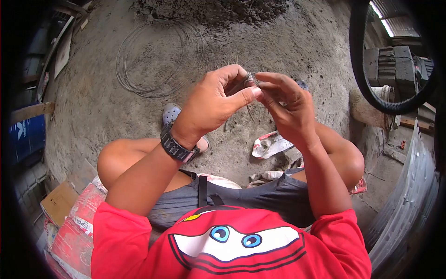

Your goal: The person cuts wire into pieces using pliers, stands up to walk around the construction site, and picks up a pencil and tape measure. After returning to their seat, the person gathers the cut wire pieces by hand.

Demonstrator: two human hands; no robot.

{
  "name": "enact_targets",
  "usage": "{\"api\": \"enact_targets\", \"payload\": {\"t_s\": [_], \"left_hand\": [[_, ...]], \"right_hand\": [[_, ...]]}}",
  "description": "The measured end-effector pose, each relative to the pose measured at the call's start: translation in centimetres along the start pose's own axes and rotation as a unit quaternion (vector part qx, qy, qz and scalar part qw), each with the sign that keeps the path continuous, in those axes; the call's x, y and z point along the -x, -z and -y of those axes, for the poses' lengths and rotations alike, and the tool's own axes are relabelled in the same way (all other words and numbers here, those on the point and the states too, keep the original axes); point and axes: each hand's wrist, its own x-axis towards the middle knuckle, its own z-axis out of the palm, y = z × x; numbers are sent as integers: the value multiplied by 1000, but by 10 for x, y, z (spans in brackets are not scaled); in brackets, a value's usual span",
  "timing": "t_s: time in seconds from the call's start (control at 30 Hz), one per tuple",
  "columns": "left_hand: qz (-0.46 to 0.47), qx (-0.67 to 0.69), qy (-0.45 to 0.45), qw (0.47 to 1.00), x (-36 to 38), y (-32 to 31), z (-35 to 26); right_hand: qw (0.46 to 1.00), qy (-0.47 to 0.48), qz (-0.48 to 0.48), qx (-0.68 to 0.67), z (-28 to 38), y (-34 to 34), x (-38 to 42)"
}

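Both hands meet in front of me over the ground, around a small bundle of thin grey wire point(251, 77). My left hand point(214, 104), with a dark watch on its wrist, is closed on the wire between thumb and curled fingers. From the other side, my right hand point(291, 106) pinches the same wire with its thumb and fingertips. Loose wire ends stick out above and below the fingers. Part of the bundle is hidden by the hands, so its exact shape cannot be made out.
A large loose coil of wire point(119, 63) lies on the rough ground ahead to the left. Dark heaped material point(218, 10) is farther off. A bucket point(371, 106) lies at the right, near grey blocks point(395, 65). Corrugated sheets point(406, 186) lean nearby; printed sacks point(74, 232) are at left.
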Motion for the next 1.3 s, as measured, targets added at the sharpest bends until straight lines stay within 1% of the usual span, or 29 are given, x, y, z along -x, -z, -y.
{"api": "enact_targets", "payload": {"t_s": [0.03, 0.1, 0.13, 0.2, 0.23, 0.3, 0.33, 0.4, 0.43, 0.47, 0.53, 0.57, 0.67, 0.7, 0.73, 0.8, 0.83, 0.87, 0.93, 0.97, 1.0, 1.07, 1.1, 1.17, 1.2, 1.23, 1.27, 1.3], "left_hand": [[0, 0, 0, 1000, 0, 0, 0], [4, 65, 1, 998, 0, 0, 0], [4, 65, 1, 998, 0, 1, 0], [14, 163, 6, 987, 1, 5, 0], [15, 163, 7, 986, 1, 7, -1], [41, 291, 57, 954, 2, 12, -5], [41, 292, 59, 954, 2, 12, -7], [75, 331, 39, 940, 3, 13, -11], [97, 361, 44, 926, 5, 14, -13], [96, 363, 43, 926, 7, 12, -17], [144, 377, 6, 915, 8, 7, -26], [134, 382, -22, 914, 7, 5, -26], [129, 414, -24, 901, 8, 16, -33], [159, 374, -70, 911, 3, 26, -29], [153, 374, -73, 912, -2, 36, -26], [131, 335, -99, 928, -5, 48, -40], [100, 339, -103, 930, -4, 51, -45], [94, 338, -105, 931, 0, 48, -56], [0, 369, -94, 924, 9, 35, -79], [-39, 379, -84, 921, 0, 36, -78], [-42, 379, -86, 920, -1, 38, -79], [-32, 392, -109, 913, -1, 44, -81], [-34, 392, -109, 913, -5, 53, -76], [18, 387, -147, 910, -13, 78, -62], [17, 388, -146, 910, -10, 80, -63], [2, 423, -154, 893, -5, 79, -69], [-12, 457, -162, 875, 2, 77, -78], [-43, 437, -165, 883, 14, 72, -94]], "right_hand": [[1000, 0, 0, 0, -1, 1, 0], [999, 15, -6, 32, -7, 3, -2], [999, 15, -6, 32, -10, 6, -2], [993, 12, 11, 113, -14, 11, -2], [993, 11, 10, 113, -14, 13, -4], [991, -86, 67, 81, -13, 17, -5], [991, -88, 68, 81, -13, 15, -5], [996, 41, 71, -41, -10, 11, -5], [987, 6, 120, -106, -5, 11, -7], [987, 5, 122, -105, 0, 12, -8], [949, -112, 189, -225, 10, 12, -11], [964, -99, 172, -178, 18, 10, -9], [966, -71, 200, -149, 10, 2, -20], [982, -45, 134, -124, 22, -13, -21], [981, -45, 140, -124, 28, -17, -26], [982, -53, 126, -127, 31, -25, -36], [977, -91, 144, -126, 25, -23, -45], [976, -90, 150, -127, 19, -26, -54], [986, -43, 120, -104, 11, -32, -69], [989, -14, 116, -95, 11, -37, -74], [988, -14, 119, -95, 7, -37, -80], [971, -31, 165, -173, -6, -37, -96], [970, -32, 166, -173, -13, -39, -105], [939, -65, 163, -297, -28, -44, -122], [969, -92, 90, -212, -48, -45, -131], [985, -118, 16, -124, -79, -46, -138], [988, -148, -17, -36, -117, -45, -145], [982, -176, -49, 52, -167, -42, -151]]}}
